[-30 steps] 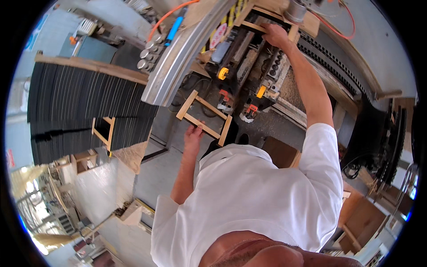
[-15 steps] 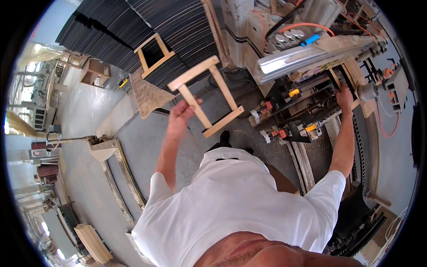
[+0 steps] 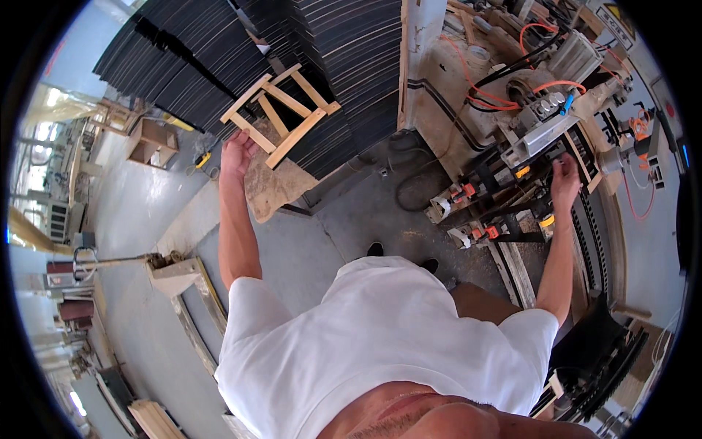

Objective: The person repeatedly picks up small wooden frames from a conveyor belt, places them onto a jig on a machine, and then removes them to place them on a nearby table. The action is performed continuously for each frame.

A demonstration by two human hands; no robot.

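Observation:
My left hand (image 3: 237, 151) grips one corner of a light wooden frame (image 3: 295, 139) made of four bars. This frame is up against a second wooden frame (image 3: 314, 89) of the same kind, partly overlapping it, in front of the black stacked sheets. Out to the right, my right hand (image 3: 565, 184) is raised over the clamping machine (image 3: 504, 190), its fingers loosely bent and apart, with nothing visible in them. Close by its fingertips, light wooden bars (image 3: 575, 150) lie in the machine beneath a metal beam (image 3: 537, 139).
Tall stacks of black sheets (image 3: 351, 66) rise ahead. Below the frames juts a worn brown board (image 3: 274, 186). Orange hoses (image 3: 504, 102) run over the machine. A low metal rail frame (image 3: 197, 293) stands on the floor at left, with an open wooden box (image 3: 152, 143) farther off.
My left hand has carried the wooden frame forward and left to the other frame at the stacks. My right hand has drawn back slightly from the bars in the machine. The view has shifted.

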